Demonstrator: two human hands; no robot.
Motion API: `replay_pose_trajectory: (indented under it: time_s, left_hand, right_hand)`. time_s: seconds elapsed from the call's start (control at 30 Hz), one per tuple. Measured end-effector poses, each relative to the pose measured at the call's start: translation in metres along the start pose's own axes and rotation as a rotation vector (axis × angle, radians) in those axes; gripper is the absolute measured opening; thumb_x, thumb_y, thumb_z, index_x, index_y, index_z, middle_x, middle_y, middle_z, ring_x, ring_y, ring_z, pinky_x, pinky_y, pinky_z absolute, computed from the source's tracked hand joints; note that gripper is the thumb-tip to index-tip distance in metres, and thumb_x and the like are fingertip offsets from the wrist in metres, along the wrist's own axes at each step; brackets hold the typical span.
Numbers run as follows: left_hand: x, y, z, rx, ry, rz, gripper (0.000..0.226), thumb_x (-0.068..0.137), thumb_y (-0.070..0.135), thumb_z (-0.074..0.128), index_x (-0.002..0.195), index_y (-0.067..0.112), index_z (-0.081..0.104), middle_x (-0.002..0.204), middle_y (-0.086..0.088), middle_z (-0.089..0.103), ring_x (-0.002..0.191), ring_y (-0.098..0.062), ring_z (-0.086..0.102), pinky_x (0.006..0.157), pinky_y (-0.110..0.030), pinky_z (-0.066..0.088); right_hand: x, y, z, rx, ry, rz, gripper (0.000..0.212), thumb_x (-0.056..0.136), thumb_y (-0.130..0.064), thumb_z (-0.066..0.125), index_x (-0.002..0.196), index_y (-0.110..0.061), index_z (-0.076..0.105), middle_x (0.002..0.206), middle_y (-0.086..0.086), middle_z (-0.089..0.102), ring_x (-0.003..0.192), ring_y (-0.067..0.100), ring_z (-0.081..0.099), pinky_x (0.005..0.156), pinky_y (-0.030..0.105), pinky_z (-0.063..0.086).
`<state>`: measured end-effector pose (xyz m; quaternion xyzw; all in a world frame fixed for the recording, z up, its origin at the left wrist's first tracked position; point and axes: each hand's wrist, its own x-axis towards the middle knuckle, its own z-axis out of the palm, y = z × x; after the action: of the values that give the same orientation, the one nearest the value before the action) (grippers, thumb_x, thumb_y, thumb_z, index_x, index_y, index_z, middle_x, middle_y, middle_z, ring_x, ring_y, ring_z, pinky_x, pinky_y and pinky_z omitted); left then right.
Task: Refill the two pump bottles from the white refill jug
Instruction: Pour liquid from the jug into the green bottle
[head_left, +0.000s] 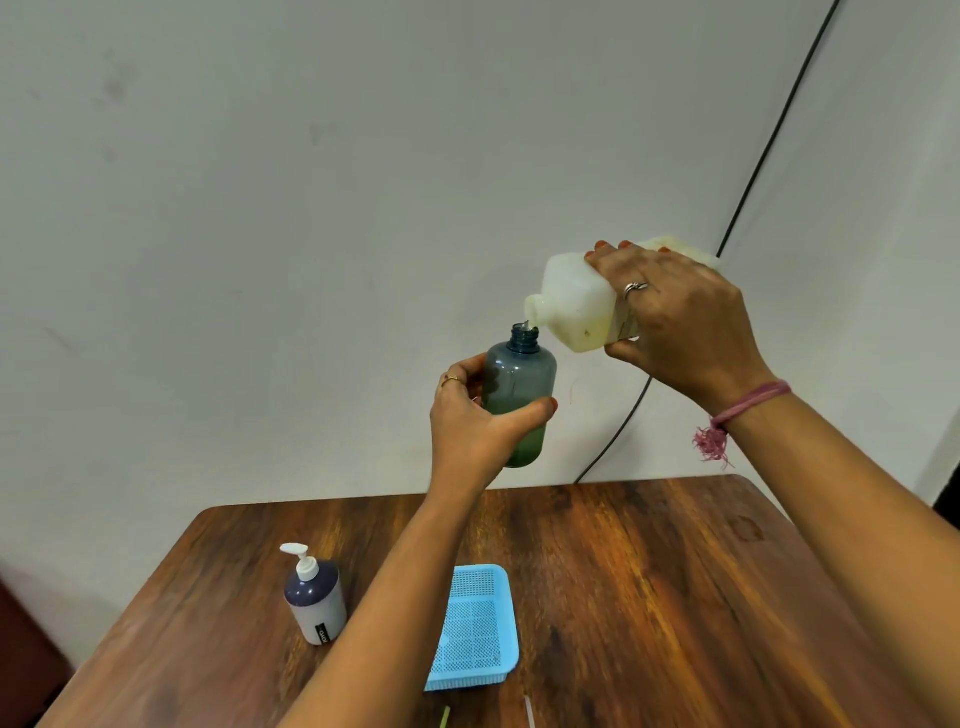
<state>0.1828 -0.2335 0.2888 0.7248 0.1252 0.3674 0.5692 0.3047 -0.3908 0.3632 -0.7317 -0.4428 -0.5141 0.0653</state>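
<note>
Hands (680, 317) tilt jug (576, 306) over bottle (519, 384); labels unreadable.

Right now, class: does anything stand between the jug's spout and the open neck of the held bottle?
Nothing visible does. The white refill jug, tilted in the right hand, has its spout just above the blue bottle gripped by the left hand.

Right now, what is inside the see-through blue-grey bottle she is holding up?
Greenish liquid fills the bottom part of the translucent blue-grey plastic bottle; above that it looks empty. Her left hand covers part of the bottle, hiding the exact level.
</note>
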Motion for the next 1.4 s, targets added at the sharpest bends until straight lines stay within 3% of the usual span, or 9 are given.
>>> replay_pose_trajectory:
  time_s: [0.3,0.73,0.9,0.97,1.07,1.3,1.4]
  left_hand:
    - [-0.001,-0.001,-0.003,-0.002,0.01,-0.01,0.072,0.06,0.023,0.088,0.116,0.03,0.045,0.11,0.015,0.052,0.091,0.006,0.054,0.06,-0.003,0.045]
    - [-0.008,-0.014,-0.027,-0.013,0.033,-0.052,0.072,0.058,0.025,0.089,0.118,0.025,0.05,0.11,0.012,0.058,0.097,0.0,0.058,0.073,-0.011,0.05]
    - [-0.015,-0.03,-0.051,0.0,0.023,-0.077,0.072,0.057,0.026,0.09,0.118,0.026,0.051,0.114,0.009,0.06,0.105,-0.007,0.059,0.087,-0.023,0.053]
    - [-0.019,-0.038,-0.063,0.006,0.005,-0.093,0.073,0.057,0.026,0.089,0.12,0.024,0.051,0.116,0.008,0.061,0.107,-0.01,0.06,0.09,-0.028,0.054]
    - [-0.027,-0.05,-0.082,0.006,-0.023,-0.115,0.079,0.057,0.026,0.09,0.126,0.018,0.052,0.121,0.003,0.061,0.11,-0.014,0.06,0.093,-0.034,0.054]
    - [-0.066,-0.096,-0.134,0.009,-0.08,-0.211,0.074,0.059,0.018,0.089,0.124,0.018,0.052,0.119,0.005,0.063,0.108,-0.01,0.062,0.092,-0.032,0.054]
    - [-0.091,-0.121,-0.151,0.005,-0.102,-0.265,0.073,0.059,0.012,0.089,0.122,0.014,0.054,0.118,0.003,0.064,0.106,-0.009,0.063,0.09,-0.028,0.054]
  right_hand:
    - [-0.003,-0.009,0.001,0.021,-0.015,0.048,0.077,0.06,-0.022,0.087,0.129,-0.005,0.056,0.122,0.014,0.065,0.107,0.033,0.064,0.088,0.043,0.052]
    - [-0.019,-0.053,0.013,0.196,-0.072,0.29,0.083,0.055,-0.028,0.088,0.129,-0.008,0.056,0.119,0.011,0.067,0.097,0.032,0.067,0.073,0.037,0.055]
    - [-0.032,-0.086,0.021,0.327,-0.172,0.467,0.077,0.064,-0.036,0.081,0.133,-0.021,0.051,0.116,0.001,0.065,0.094,0.023,0.062,0.065,0.019,0.038]
    - [-0.038,-0.102,0.024,0.394,-0.21,0.562,0.074,0.065,-0.039,0.079,0.131,-0.023,0.05,0.109,0.0,0.065,0.09,0.021,0.061,0.062,0.019,0.035]
    - [-0.05,-0.126,0.028,0.499,-0.233,0.715,0.07,0.065,-0.042,0.08,0.125,-0.02,0.052,0.101,-0.002,0.062,0.085,0.018,0.058,0.058,0.017,0.036]
    - [-0.086,-0.191,0.031,0.655,-0.234,0.988,0.066,0.063,-0.043,0.083,0.114,-0.013,0.055,0.097,-0.004,0.058,0.082,0.011,0.057,0.057,0.012,0.042]
    - [-0.11,-0.221,0.032,0.694,-0.233,1.079,0.068,0.062,-0.041,0.084,0.117,-0.013,0.055,0.1,-0.005,0.058,0.087,0.011,0.059,0.061,0.016,0.049]
